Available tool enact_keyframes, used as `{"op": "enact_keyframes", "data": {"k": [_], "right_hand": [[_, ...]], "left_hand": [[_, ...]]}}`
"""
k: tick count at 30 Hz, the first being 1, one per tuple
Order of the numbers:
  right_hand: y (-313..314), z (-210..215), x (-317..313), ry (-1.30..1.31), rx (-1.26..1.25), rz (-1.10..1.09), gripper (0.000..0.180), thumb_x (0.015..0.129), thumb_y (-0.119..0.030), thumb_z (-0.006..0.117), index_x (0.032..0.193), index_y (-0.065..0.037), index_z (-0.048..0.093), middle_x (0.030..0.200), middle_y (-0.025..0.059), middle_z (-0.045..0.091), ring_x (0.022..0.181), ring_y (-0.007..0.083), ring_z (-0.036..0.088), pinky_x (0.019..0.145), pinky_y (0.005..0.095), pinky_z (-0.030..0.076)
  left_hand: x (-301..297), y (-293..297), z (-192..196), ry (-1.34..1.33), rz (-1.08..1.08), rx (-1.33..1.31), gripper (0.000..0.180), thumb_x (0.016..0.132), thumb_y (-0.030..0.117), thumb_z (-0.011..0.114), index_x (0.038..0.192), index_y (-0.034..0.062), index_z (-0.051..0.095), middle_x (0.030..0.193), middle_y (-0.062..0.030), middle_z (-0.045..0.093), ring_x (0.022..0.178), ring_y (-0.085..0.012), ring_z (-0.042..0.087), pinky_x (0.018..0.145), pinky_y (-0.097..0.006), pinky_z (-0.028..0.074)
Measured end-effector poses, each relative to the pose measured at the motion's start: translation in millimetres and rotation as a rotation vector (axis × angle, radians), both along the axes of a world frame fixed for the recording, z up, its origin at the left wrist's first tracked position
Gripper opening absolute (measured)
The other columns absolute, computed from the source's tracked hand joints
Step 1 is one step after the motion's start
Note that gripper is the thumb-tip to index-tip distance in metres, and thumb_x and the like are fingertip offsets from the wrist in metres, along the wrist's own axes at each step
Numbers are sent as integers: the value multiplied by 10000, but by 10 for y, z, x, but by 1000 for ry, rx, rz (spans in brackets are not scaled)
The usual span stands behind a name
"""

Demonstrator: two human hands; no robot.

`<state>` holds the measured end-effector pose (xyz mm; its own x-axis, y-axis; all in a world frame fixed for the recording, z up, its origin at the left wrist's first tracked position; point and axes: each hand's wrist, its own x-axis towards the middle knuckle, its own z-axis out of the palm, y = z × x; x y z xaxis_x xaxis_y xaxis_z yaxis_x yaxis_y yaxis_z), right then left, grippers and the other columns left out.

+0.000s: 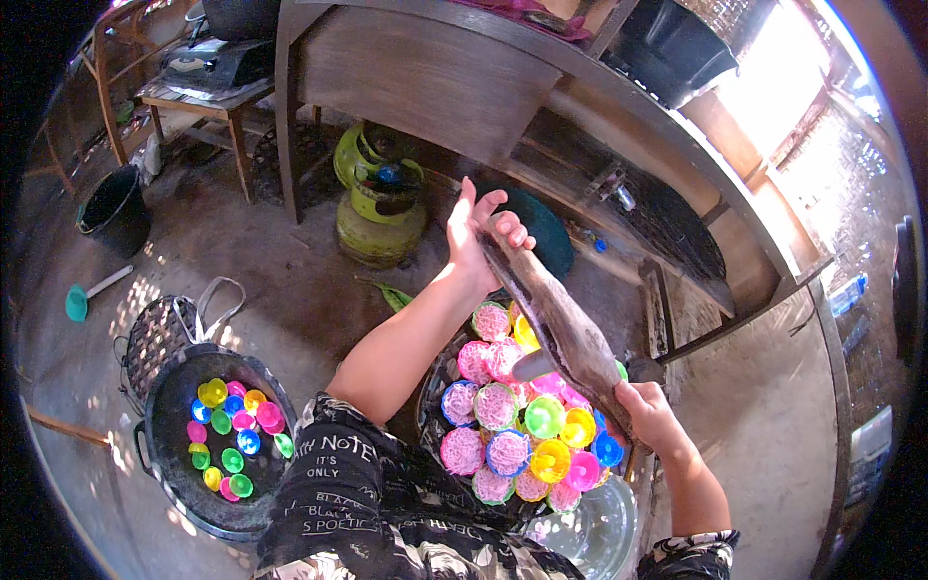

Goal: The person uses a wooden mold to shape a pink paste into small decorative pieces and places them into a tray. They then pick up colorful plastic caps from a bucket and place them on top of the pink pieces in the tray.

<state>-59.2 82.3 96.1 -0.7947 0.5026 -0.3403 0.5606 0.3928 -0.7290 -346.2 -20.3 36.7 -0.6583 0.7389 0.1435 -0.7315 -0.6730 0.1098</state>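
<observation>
A long, dark wooden press lever [570,314] with a short grey peg [530,365] slants across in front of me. My left hand [472,237] holds its upper end, with some fingers curled over the wood and others raised. At the lower end, my right hand [650,416] is closed around the tip. Beneath lies a group of small fluted plastic cups on a mostly hidden dark tray. Many are filled with pink, noodle-like strands [496,406]; several others, such as a yellow cup [551,461], look unfilled. A clear bowl [619,527] is partly visible below them.
A black basin [193,507] with several coloured cups stands at the left, beside a woven basket [155,338]. A green dipper [77,302] lies near a dark bucket [114,208]. Ahead are green gas cylinders [380,232] and a wooden table [425,87].
</observation>
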Motion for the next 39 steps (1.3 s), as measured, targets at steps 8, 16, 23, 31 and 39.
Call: {"op": "enact_keyframes", "data": {"k": [8, 16, 23, 31, 39], "right_hand": [[-130, -176, -37, 236, -397, 129, 411, 933, -392, 438, 920, -4, 573, 607, 33, 552, 434, 112, 496, 416, 252, 382], [-661, 50, 32, 661, -40, 198, 418, 933, -383, 442, 1102, -11, 534, 734, 45, 585, 555, 138, 537, 499, 302, 447], [-725, 849, 167, 854, 1037, 37, 423, 781, -260, 613, 1067, 33, 510, 972, 216, 537, 899, 407, 506, 803, 472, 413], [-1463, 969, 1205, 650, 967, 523, 347, 663, -158, 715, 914, -16, 521, 751, 78, 570, 673, 235, 580, 667, 342, 478], [-1315, 927, 2299, 746, 527, 63, 545, 654, -133, 719, 1084, -19, 406, 720, 14, 562, 625, 88, 548, 551, 233, 438]], "left_hand": [[-46, -347, 309, 314, 85, -59, 893, 808, 756, 217, 1339, 56, 374, 1162, -185, 565, 1048, -297, 543, 972, -443, 362], [1001, -592, 566, 1843, 865, -987, 341, 684, 271, 662, 925, 36, 613, 855, -151, 655, 820, -321, 639, 700, -388, 511], [1752, -628, 862, 2218, 957, -795, 212, 702, 286, 627, 693, 81, 571, 634, -102, 604, 582, -286, 618, 569, -396, 487], [2278, -1043, 871, 2518, 153, -490, 230, 656, 271, 658, 808, 101, 629, 687, -144, 627, 644, -325, 633, 588, -419, 501], [2542, -1349, 1024, 2579, 462, -331, 268, 720, 290, 666, 897, 95, 612, 700, -70, 628, 602, -234, 625, 528, -338, 504]]}}
